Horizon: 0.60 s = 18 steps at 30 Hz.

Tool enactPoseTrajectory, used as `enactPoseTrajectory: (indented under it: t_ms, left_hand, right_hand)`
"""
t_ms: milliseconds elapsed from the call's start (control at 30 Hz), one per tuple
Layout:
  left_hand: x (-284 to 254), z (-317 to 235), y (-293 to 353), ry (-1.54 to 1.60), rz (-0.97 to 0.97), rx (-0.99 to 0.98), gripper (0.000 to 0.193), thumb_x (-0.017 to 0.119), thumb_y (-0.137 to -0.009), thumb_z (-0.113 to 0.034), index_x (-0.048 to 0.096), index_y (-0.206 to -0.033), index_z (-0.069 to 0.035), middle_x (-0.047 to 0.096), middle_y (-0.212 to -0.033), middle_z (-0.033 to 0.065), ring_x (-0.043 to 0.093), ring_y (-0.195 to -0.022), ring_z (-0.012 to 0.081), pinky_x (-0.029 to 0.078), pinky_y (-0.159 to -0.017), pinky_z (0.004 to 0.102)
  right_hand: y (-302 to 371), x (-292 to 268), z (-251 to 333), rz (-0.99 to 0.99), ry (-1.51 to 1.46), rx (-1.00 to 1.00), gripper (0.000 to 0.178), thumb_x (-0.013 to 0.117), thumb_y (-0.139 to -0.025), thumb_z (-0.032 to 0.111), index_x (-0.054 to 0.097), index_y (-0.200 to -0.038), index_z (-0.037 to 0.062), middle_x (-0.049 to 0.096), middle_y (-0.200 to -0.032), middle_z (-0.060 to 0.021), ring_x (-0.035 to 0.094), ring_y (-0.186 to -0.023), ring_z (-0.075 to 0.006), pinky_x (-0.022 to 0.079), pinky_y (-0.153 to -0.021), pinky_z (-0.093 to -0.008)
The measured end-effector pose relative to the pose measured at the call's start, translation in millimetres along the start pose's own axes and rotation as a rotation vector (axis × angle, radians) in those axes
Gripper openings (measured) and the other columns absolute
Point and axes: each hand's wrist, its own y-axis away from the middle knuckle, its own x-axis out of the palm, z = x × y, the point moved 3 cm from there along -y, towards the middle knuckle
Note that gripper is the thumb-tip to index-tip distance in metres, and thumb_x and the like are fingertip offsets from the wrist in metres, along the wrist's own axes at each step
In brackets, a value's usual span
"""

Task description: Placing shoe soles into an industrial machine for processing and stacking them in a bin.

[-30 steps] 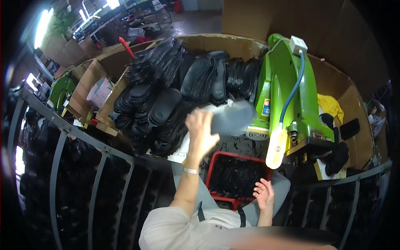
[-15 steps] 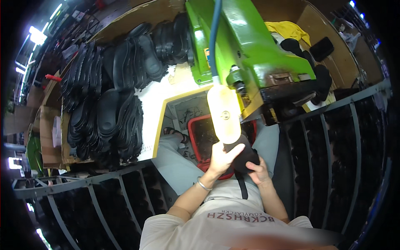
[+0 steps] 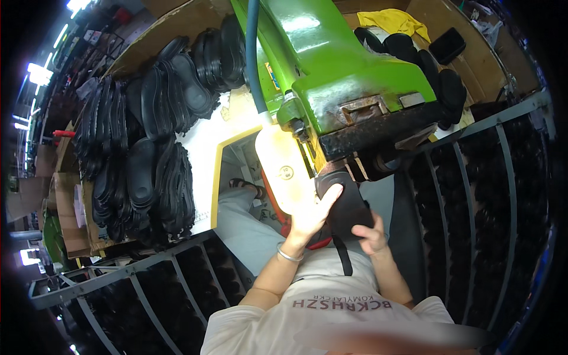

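Note:
Both hands hold a black shoe sole (image 3: pixel 344 204) against the underside of a green machine (image 3: pixel 349 71). My left hand (image 3: pixel 312 218), with a thin bracelet at the wrist, grips the sole's left edge, thumb up on its top. My right hand (image 3: pixel 374 235) clasps the sole's lower right end. The sole's upper end sits under the machine's dark, worn head (image 3: pixel 378 130). A pale oval lamp cover (image 3: pixel 283 171) hangs just left of my left hand.
A large heap of black soles (image 3: pixel 148 148) lies on the white table (image 3: pixel 207 148) to the left. More soles (image 3: pixel 426 59) and a yellow cloth (image 3: pixel 393 21) sit behind the machine. Grey metal racks (image 3: pixel 503 177) filled with dark soles curve around both sides. A blue hose (image 3: pixel 253 53) runs down the machine.
One second ago my left hand was raised toward the sole heap holding a sole. It came down to the machine, my right hand joined it, and the view moved closer.

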Motion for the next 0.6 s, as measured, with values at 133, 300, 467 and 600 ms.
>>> enactPoseTrajectory:
  t_ms: [133,300,467,600]
  left_hand:
    - [2.5,-3.1,-2.9,0.113,0.01,-0.004,0.013,0.07,-0.079,-0.004,0.063,-0.088,0.002,0.063,-0.077,0.0012,0.053,-0.067,0.0041,0.044,-0.06,0.0188]
    - [-7.1,19.3,-6.7,-0.129,-0.072,0.144,0.015,0.07,-0.078,-0.003,0.062,-0.089,0.002,0.063,-0.077,0.0007,0.054,-0.067,0.0056,0.045,-0.062,0.0211]
    - [-26.2,-4.0,-2.4,0.204,-0.03,0.158,0.019,0.072,-0.074,-0.002,0.061,-0.089,0.001,0.058,-0.078,0.0005,0.053,-0.07,0.0099,0.045,-0.063,0.0245]
    - [-61.7,0.0,2.4,0.357,-0.088,0.075,0.02,0.067,-0.078,-0.001,0.063,-0.095,0.007,0.067,-0.087,0.0088,0.062,-0.076,0.012,0.049,-0.07,0.0256]
  right_hand:
    - [-9.0,-26.7,45.9,-0.169,0.019,-0.206,0.052,0.063,-0.069,-0.003,0.05,-0.12,-0.0033,0.057,-0.114,-0.0133,0.057,-0.103,-0.0229,0.045,-0.093,-0.0352]
    - [-50.5,3.0,102.3,-0.082,0.041,-0.437,0.041,0.056,-0.081,-0.001,0.049,-0.121,-0.0028,0.057,-0.116,-0.0099,0.054,-0.106,-0.0198,0.041,-0.095,-0.0315]
    - [-72.3,38.6,99.9,-0.16,-0.048,-0.548,0.032,0.059,-0.081,-0.001,0.051,-0.112,0.0018,0.059,-0.1,-0.0077,0.057,-0.094,-0.0165,0.045,-0.086,-0.0286]
    - [-72.2,58.6,72.3,-0.191,-0.05,-0.568,0.044,0.057,-0.08,-0.004,0.043,-0.121,0.0026,0.057,-0.105,-0.0066,0.056,-0.097,-0.0157,0.045,-0.088,-0.0285]
